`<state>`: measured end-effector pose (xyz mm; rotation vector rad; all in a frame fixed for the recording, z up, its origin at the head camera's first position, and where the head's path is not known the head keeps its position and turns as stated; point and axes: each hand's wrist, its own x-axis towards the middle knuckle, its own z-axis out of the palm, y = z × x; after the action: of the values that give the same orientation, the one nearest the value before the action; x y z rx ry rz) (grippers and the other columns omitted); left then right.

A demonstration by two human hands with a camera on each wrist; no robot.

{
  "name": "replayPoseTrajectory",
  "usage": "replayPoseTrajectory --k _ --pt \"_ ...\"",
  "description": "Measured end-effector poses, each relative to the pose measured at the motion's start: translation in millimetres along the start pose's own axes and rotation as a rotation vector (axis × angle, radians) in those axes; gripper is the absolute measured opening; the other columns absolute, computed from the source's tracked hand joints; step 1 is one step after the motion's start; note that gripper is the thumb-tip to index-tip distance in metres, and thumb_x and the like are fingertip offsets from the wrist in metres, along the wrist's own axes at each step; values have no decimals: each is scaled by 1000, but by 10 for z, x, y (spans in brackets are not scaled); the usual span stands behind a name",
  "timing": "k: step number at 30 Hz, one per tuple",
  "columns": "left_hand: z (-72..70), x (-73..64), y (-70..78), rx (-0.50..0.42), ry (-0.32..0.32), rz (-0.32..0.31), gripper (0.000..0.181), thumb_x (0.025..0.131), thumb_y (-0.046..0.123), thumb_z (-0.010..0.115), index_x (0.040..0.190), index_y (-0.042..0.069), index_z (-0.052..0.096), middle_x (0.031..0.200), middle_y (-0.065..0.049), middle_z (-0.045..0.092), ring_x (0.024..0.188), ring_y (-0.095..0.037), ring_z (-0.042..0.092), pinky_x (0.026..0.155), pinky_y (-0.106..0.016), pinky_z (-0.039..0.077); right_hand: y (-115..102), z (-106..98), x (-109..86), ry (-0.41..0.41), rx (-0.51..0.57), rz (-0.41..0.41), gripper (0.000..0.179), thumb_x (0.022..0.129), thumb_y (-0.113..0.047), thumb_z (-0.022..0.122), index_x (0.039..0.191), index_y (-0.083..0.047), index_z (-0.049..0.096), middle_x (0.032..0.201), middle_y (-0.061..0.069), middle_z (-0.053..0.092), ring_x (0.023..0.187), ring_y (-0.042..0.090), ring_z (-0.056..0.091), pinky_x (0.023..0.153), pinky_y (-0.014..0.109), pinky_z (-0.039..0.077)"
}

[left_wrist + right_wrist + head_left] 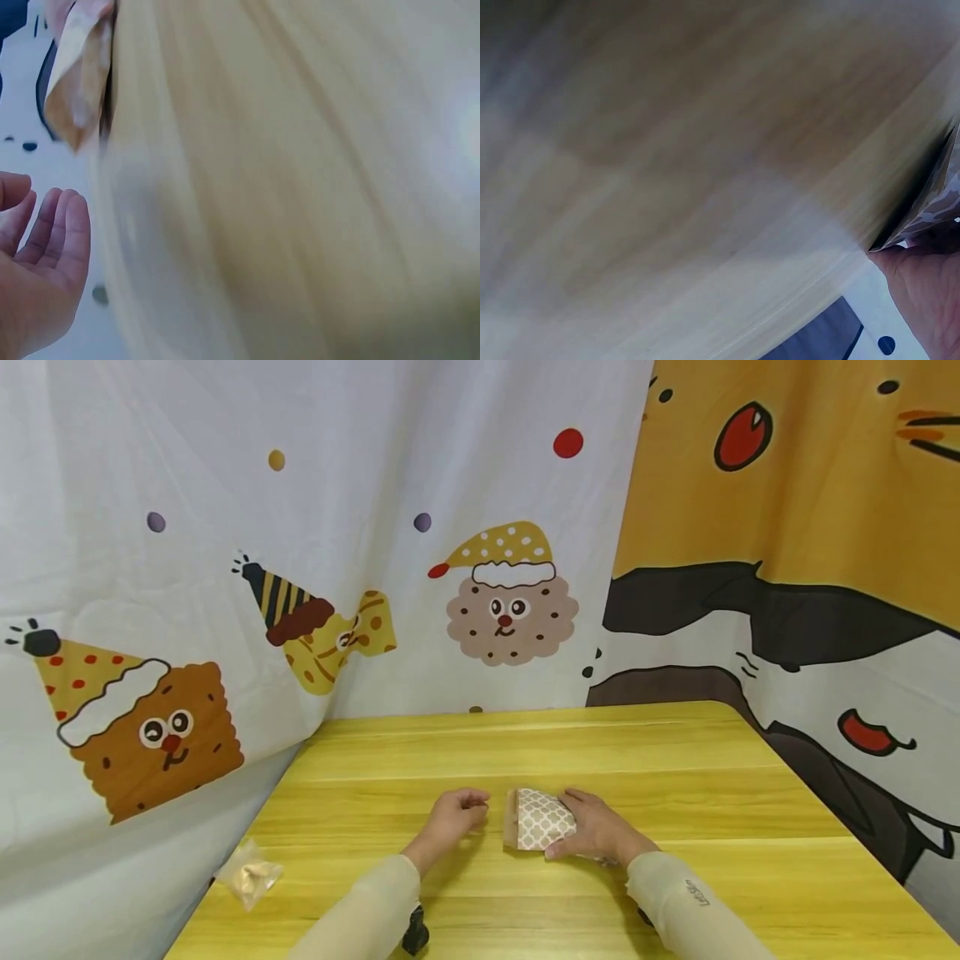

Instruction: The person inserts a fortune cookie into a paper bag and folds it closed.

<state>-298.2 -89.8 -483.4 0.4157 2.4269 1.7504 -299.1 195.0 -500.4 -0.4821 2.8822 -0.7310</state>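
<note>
A small paper bag point(543, 818) with a white lattice pattern on tan and a plain brown edge lies over the middle of the table. My right hand point(600, 831) grips its right end, thumb on the near side and fingers at the far side. In the right wrist view part of the patterned bag point(939, 196) shows above the hand point(928, 292). My left hand point(452, 817) hovers just left of the bag's brown edge, apart from it. Its fingers are loosely bent with nothing between them, as the left wrist view of the hand point(45, 270) also shows.
A clear plastic packet point(250, 875) with something pale yellow inside lies at the table's left edge. The wood-grain table point(570, 747) ends at a hanging cloth point(360, 485) with cartoon prints behind and at both sides.
</note>
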Motion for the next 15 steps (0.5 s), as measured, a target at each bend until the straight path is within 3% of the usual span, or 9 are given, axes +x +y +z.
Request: replayPoseTrajectory --k 3,6,10,15 --pt "-252 -75 -20 80 15 18 28 100 7 58 123 -8 62 111 -20 65 98 -29 62 80 -42 55 17 14 6 -2 -5 9 118 65 -68 82 150 0 39 155 21 32 141 45 29 109 59 32" --pt "-540 -166 -71 160 69 13 28 100 8 59 124 -6 63 111 -16 66 98 -25 62 80 -38 55 26 28 7 -2 -2 25 118 64 -69 82 151 -1 38 156 20 32 141 43 29 109 58 31" --pt "-961 -314 -164 224 183 -42 28 99 7 61 124 -5 64 111 -13 66 99 -25 63 80 -38 55 27 36 8 3 1 21 118 64 -69 82 151 -1 39 156 20 32 141 43 29 109 58 32" --pt "-1476 -557 -289 293 287 -129 38 101 18 60 130 -6 60 117 -18 64 106 -33 61 83 -42 54 14 30 7 8 14 18 117 65 -69 82 151 -2 39 156 19 32 141 42 29 109 58 32"
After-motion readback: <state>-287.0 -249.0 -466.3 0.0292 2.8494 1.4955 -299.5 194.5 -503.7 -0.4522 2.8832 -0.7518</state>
